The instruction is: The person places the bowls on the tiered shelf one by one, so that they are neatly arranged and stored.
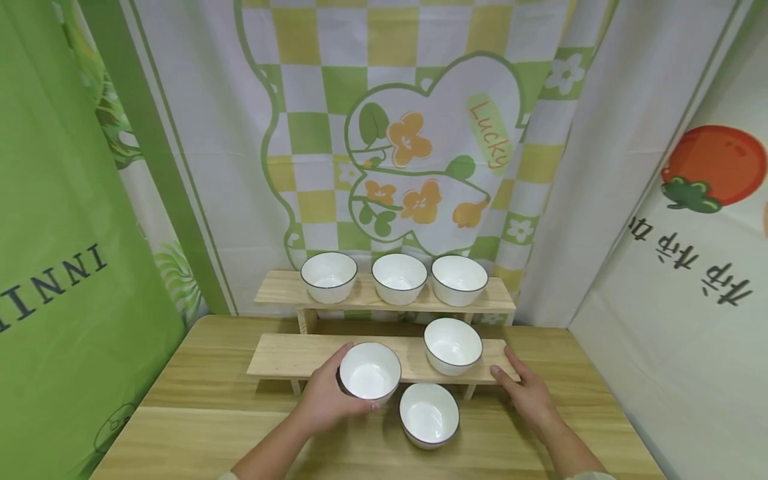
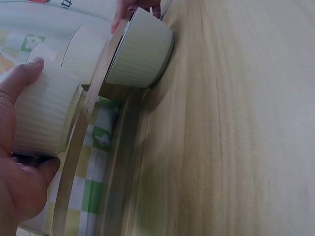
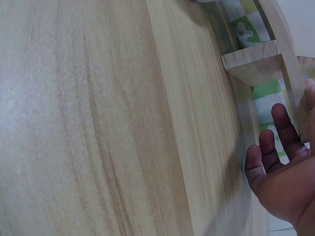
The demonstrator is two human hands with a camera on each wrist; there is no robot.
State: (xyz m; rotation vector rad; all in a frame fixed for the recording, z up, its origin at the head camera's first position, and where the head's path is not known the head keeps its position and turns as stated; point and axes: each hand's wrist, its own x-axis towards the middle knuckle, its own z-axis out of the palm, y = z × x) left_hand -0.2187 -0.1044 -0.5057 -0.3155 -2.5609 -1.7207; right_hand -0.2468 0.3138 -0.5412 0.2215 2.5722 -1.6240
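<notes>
My left hand (image 1: 330,393) grips a white bowl (image 1: 370,372) with a dark rim, its thumb and fingers around the bowl's side. In the left wrist view this bowl (image 2: 47,110) is at the front edge of the lower wooden shelf; whether its base touches the board is unclear. At that shelf's right end, my right hand (image 1: 531,397) holds the board (image 1: 288,357) between thumb and index finger. The right wrist view shows the other fingers (image 3: 268,147) loosely extended below the board. Another white bowl (image 1: 453,347) sits on the lower shelf's right half.
A similar bowl (image 1: 429,417) stands on the wooden table (image 1: 198,407) before the lower shelf. Behind, the raised upper shelf (image 1: 279,288) carries three bowls, the leftmost (image 1: 329,279) apart from the others. A patterned curtain (image 1: 312,133) hangs at the back.
</notes>
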